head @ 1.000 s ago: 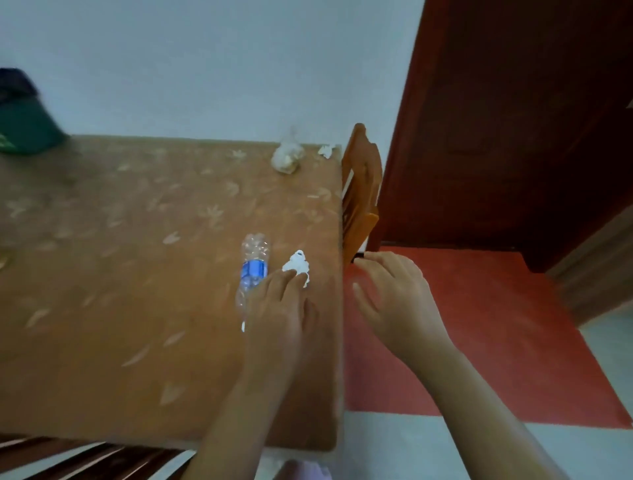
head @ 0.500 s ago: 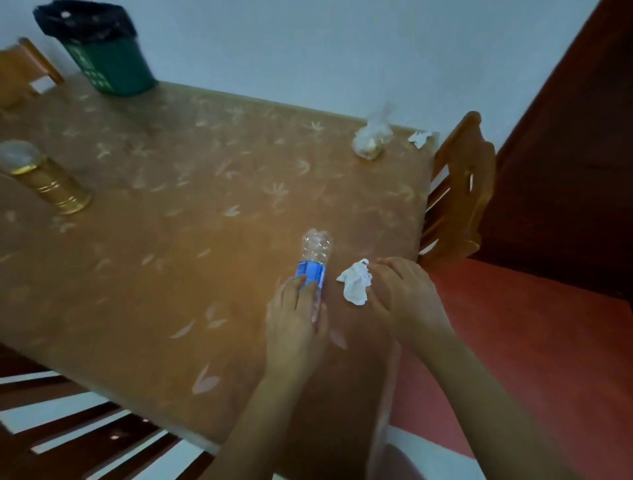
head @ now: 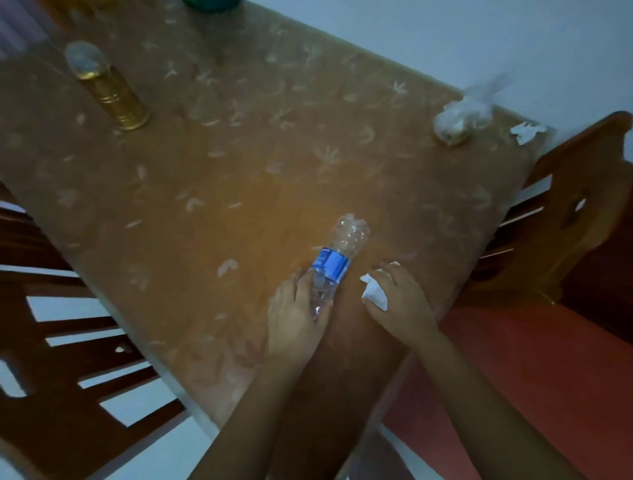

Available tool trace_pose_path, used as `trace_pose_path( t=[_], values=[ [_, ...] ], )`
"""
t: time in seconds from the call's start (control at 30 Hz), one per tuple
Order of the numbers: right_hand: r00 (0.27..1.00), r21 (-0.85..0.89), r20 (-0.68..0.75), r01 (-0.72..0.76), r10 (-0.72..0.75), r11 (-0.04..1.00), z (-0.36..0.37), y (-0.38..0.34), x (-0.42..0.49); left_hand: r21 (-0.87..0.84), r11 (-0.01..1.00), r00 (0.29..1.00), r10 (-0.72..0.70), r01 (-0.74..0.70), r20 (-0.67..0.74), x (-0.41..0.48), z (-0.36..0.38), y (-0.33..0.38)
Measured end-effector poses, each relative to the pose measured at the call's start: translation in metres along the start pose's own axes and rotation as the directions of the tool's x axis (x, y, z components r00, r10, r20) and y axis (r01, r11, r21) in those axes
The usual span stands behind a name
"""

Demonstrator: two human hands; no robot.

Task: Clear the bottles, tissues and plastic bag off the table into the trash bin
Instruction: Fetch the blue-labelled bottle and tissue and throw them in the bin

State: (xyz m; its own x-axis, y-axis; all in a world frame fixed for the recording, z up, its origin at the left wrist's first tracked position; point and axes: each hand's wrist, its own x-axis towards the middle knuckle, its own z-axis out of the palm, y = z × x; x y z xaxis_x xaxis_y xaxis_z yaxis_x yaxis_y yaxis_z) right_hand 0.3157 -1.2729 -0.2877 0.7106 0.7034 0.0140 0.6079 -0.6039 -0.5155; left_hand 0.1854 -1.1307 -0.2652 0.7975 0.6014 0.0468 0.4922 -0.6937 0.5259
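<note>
Brown, leaf-patterned covering lay over the table (head: 239, 178), and both hands worked by its right edge, close to the near corner; the left hand (head: 296, 318) lay over the near end of a clear plastic bottle (head: 337, 260), fingers curled round one side and the thumb pressed on the other, a snug hold with no gap showing; the bottle lay on its side on the tabletop, blue label just past the fingertips, crumpled end pointing toward the far edge; just beside it, the right hand (head: 402, 308) was cupped narrowly over a crumpled white tissue (head: 375, 296), thumb and fingers pinching it, the wad bulging out on the thumb side; whether the tissue had left the tabletop I could not tell; a wooden chair (head: 568, 212) stood at the right edge, another chair (head: 68, 342) at the left edge; farther off, at the far right corner, sat a bunched clear plastic bag (head: 460, 118) with something yellowish inside, and a second tissue (head: 527, 132) lay just beside it, nearer the corner; toward the far left a gold canister (head: 113, 96) stood upright under a pale lid; at the far edge only a green sliver of the trash bin (head: 209, 2) showed, cut off by the frame.
</note>
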Motion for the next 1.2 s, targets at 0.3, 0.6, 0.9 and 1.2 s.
trace_pose_path(
  t=[0.3, 0.6, 0.9, 1.2],
  values=[
    [0.999, -0.009, -0.004, 0.043, -0.043, 0.999, 0.019, 0.025, 0.001, -0.056, 0.986, 0.987, -0.158, 0.157, -0.007, -0.003, 0.014, 0.004],
    [0.992, -0.001, 0.051, 0.115, -0.114, 0.993, 0.013, 0.037, -0.006, -0.038, 0.972, 0.972, -0.233, 0.234, 0.018, -0.006, 0.017, 0.007],
    [0.988, 0.091, -0.021, 0.155, -0.153, 0.984, 0.008, 0.041, -0.015, -0.175, 0.941, 0.956, -0.295, 0.289, -0.007, -0.011, 0.013, 0.015],
    [0.988, 0.222, -0.079, 0.145, -0.131, 0.964, -0.006, 0.013, -0.013, -0.251, 0.929, 0.920, -0.328, 0.273, -0.213, -0.026, -0.028, 0.024]
  ],
)
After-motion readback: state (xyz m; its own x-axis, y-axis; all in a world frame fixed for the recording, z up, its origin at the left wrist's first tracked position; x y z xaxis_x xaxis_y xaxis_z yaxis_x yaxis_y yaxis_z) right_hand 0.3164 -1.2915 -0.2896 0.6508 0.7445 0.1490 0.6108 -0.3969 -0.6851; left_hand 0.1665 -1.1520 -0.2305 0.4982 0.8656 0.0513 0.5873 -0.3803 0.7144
